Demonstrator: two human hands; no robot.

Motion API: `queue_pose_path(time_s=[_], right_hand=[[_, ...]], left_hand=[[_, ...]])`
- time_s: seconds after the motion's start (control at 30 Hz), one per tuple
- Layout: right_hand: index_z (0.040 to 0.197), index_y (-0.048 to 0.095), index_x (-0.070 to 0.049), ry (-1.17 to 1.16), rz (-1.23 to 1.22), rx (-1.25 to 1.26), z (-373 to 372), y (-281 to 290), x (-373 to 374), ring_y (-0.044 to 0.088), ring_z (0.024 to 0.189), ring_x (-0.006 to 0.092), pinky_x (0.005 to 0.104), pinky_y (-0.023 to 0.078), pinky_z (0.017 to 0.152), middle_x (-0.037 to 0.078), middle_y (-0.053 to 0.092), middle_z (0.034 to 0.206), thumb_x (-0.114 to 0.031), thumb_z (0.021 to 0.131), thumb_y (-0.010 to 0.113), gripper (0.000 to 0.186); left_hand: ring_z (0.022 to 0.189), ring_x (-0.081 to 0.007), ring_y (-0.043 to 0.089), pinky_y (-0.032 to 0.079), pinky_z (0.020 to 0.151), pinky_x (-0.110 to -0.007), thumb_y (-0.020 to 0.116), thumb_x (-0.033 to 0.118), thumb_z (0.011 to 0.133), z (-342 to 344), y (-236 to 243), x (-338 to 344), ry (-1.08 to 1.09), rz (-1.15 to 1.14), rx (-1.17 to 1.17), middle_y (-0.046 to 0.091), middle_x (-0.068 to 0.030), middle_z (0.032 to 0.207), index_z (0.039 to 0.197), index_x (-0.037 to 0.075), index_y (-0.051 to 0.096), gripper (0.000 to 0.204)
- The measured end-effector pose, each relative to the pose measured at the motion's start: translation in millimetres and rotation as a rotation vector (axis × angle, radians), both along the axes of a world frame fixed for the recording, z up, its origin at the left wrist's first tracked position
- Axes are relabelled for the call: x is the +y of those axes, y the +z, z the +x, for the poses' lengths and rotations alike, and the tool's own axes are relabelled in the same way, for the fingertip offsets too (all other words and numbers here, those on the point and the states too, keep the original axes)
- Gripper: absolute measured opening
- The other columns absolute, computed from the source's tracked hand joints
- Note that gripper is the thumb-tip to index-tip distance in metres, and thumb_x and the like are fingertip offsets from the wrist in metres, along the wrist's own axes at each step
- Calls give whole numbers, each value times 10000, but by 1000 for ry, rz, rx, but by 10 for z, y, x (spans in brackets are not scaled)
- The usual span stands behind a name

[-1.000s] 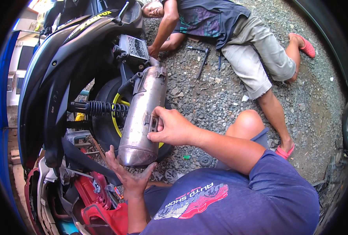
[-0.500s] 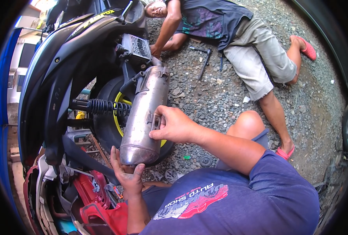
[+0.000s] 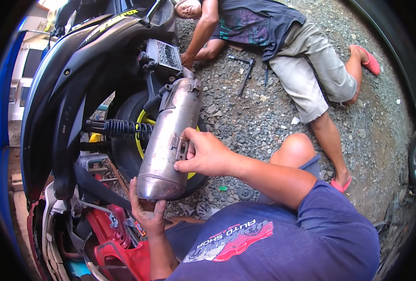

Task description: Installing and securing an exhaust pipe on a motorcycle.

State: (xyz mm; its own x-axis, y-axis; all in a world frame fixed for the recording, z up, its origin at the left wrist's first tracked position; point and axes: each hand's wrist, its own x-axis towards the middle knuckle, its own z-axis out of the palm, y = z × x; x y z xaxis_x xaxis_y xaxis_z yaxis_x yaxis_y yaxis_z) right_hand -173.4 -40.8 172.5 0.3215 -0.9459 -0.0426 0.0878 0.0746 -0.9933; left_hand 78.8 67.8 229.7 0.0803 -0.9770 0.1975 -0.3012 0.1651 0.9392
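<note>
A silver exhaust muffler (image 3: 166, 140) hangs at a slant beside the rear wheel (image 3: 126, 122) of a black motor scooter (image 3: 53, 89). My left hand (image 3: 147, 213) cups its rounded lower end, fingers on one side and thumb on the other. Higher up, my right hand (image 3: 209, 152) grips the muffler's side by the small slotted bracket (image 3: 181, 149), thumb and fingers bent round it. Near the muffler's upper end, another person's hand (image 3: 186, 60) reaches in by the pipe; what it touches is hidden.
A person in a dark shirt (image 3: 259, 28) lies on the gravel (image 3: 245, 124) at the far side. Beside them rest a T-shaped wrench (image 3: 246, 74) and a thin dark tool (image 3: 266, 76). Red body panels (image 3: 123, 257) are piled at lower left. A coil shock absorber (image 3: 128, 129) crosses the wheel.
The muffler's lower end has swung slightly to the left. Both my hands have moved with it and keep their hold.
</note>
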Motion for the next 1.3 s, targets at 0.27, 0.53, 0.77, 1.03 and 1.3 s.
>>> queue_pose_path(time_s=[0.27, 0.53, 0.77, 1.03, 1.3], right_hand=[[1328, 564, 114, -13, 29, -19, -24, -15, 63, 718, 810, 222, 358, 582, 737, 120, 699, 883, -325, 764, 920, 799], [1253, 428, 148, -78, -47, 33, 63, 93, 155, 732, 981, 518, 542, 601, 880, 357, 716, 1000, -236, 776, 831, 733], [1280, 405, 150, -60, -75, -29, 0, 2, 171, 736, 910, 506, 539, 608, 821, 343, 711, 949, -215, 775, 818, 747], [1233, 461, 126, -112, -49, -48, 41, -54, 145, 736, 870, 495, 546, 607, 771, 312, 709, 909, -229, 797, 798, 655], [1197, 487, 126, -120, -62, -20, 2, -87, 143, 740, 822, 496, 550, 611, 739, 301, 710, 866, -235, 807, 792, 613]], left_hand=[[1434, -333, 561, 546, 1116, -427, 905, 221, 826, 158, 239, -142, -68, -108, -467, 478, -213, 1616, 1566, -74, 498, 894], [943, -306, 635, 530, 880, -425, 895, 137, 683, 170, 479, -126, 23, -368, -1034, 614, -130, 1053, 1073, 23, 598, 504], [945, -306, 677, 560, 924, -407, 884, 140, 659, 340, 526, -134, 11, -254, -1124, 659, -146, 1062, 1162, -27, 635, 586], [947, -231, 663, 555, 863, -336, 903, 141, 799, 290, 488, -148, -71, -302, -1176, 660, -127, 1062, 1203, -54, 616, 532], [937, -227, 669, 555, 842, -328, 903, 118, 767, 310, 460, -130, -95, -313, -1191, 666, -123, 1053, 1199, -51, 625, 541]])
